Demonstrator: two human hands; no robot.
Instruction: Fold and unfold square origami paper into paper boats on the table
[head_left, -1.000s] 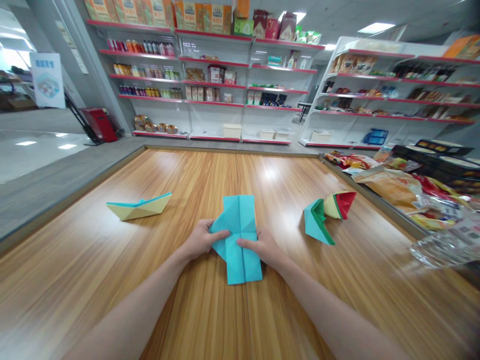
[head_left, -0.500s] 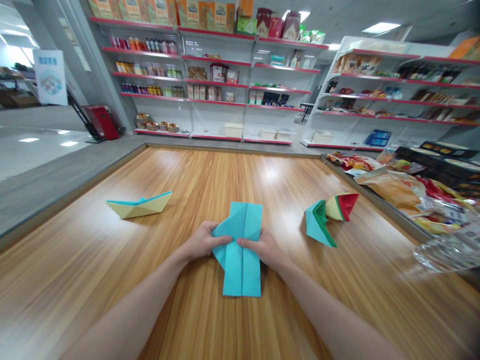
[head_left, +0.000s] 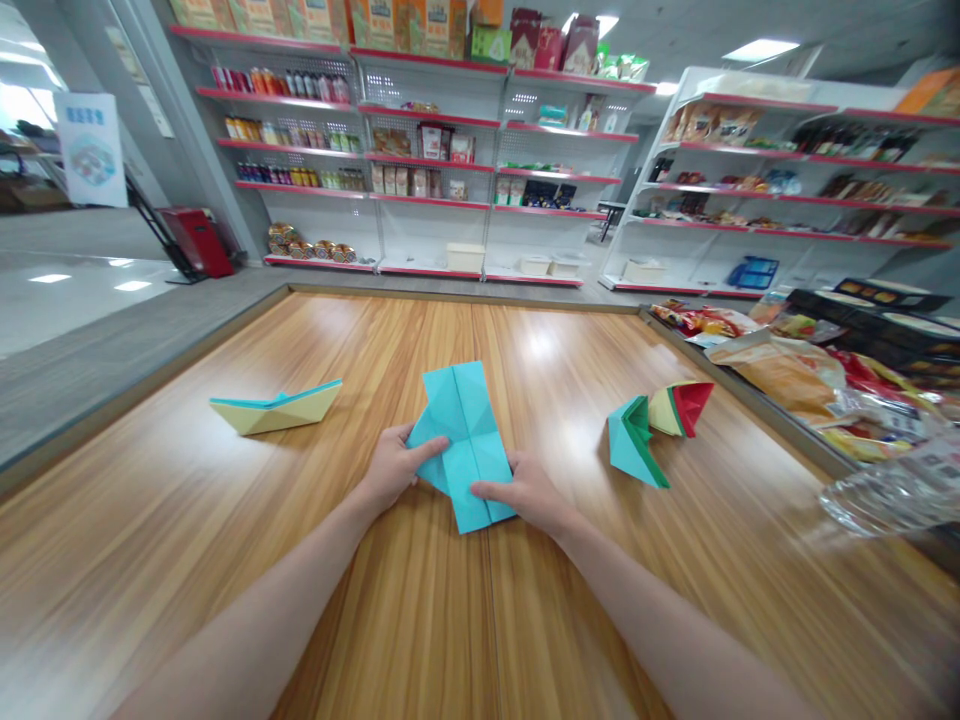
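The paper [head_left: 471,425] lay between the left fingers [head_left: 429,449] and right fingers [head_left: 491,490], pinched by both over the tabletop [head_left: 405,620], and to me it looked light, stiffened by its folds yet easily creased, best held gently at its side edges.

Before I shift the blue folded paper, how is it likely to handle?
The blue folded paper is probably light, since it looks like thin sheet. Its folded layers may stiffen it somewhat, but it could bend along the lengthwise crease. The flap held by the left hand might lift if released.
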